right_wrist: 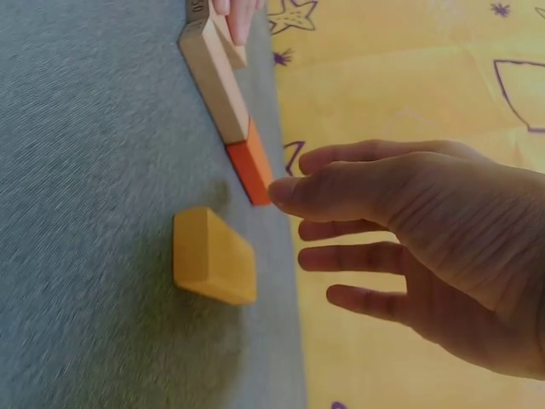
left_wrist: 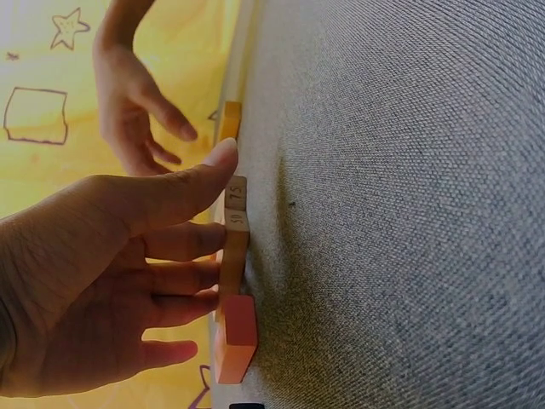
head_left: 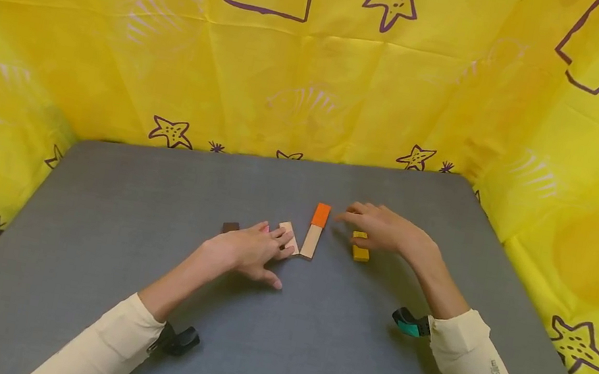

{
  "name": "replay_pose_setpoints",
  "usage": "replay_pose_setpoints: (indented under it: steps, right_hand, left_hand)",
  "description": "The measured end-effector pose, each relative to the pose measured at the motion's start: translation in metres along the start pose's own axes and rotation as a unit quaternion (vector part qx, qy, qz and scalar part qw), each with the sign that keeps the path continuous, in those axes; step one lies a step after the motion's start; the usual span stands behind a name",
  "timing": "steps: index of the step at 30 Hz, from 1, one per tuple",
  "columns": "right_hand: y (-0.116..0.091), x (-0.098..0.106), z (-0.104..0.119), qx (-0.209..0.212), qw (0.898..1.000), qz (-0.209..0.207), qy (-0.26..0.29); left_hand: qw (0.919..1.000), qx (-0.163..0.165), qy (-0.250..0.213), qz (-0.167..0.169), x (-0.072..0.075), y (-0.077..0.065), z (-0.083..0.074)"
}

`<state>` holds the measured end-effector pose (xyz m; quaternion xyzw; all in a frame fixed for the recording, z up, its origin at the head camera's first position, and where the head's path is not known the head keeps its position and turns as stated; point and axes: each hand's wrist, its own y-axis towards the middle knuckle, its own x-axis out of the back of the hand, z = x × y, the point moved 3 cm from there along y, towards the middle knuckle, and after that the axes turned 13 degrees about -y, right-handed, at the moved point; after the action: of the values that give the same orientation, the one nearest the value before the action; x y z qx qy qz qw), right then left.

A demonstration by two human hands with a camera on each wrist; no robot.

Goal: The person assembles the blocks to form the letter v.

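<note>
Two plain wooden blocks meet at their near ends in a V, the left block [head_left: 288,236] and the right block [head_left: 310,242]. An orange block [head_left: 321,215] continues the right one at its far end. My left hand [head_left: 249,249] reaches over the left block, its fingers extended, fingertips right at the wood and the thumb held apart. Beside those fingers a pinkish-red block [left_wrist: 237,341] shows in the left wrist view. My right hand [head_left: 382,230] hovers with loosely spread fingers, partly covering a yellow block [head_left: 360,251] and holding nothing.
A dark brown block [head_left: 230,227] lies left of my left hand, partly hidden by it. The grey table [head_left: 307,349] is enclosed by yellow cloth [head_left: 259,73] with starfish drawings along its back and sides. Dark wrist devices show below both sleeves.
</note>
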<state>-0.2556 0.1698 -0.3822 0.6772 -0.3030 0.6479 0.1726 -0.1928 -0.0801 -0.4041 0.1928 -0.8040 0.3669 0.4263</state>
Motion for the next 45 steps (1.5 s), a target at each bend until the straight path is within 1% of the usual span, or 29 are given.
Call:
replay_pose_setpoints:
  steps: [8, 17, 20, 30, 37, 45]
  right_hand:
    - [-0.015, -0.009, -0.001, -0.003, 1.000, 0.010, 0.008]
    - [-0.023, -0.016, 0.000, 0.004, 1.000, -0.010, 0.017]
    - [-0.024, -0.017, 0.000, 0.000, 1.000, -0.006, 0.025]
    - [-0.026, -0.019, 0.001, -0.003, 1.000, -0.005, 0.010]
    - [-0.025, -0.022, 0.000, -0.007, 1.000, 0.007, 0.016]
    - [-0.026, -0.023, 0.000, 0.002, 1.000, -0.008, 0.013]
  left_hand:
    - [1.0000, 0.000, -0.001, 0.001, 0.001, -0.001, 0.000]
    - [1.0000, -0.001, -0.008, -0.002, 0.001, 0.000, 0.000]
    - [1.0000, -0.002, -0.009, -0.001, 0.001, 0.000, 0.000]
    - [1.0000, 0.001, -0.010, 0.002, 0.002, -0.001, -0.002]
    - [0.9999, -0.002, -0.010, -0.001, 0.002, -0.002, -0.002]
    - [0.9999, -0.005, -0.010, -0.002, 0.002, -0.002, -0.002]
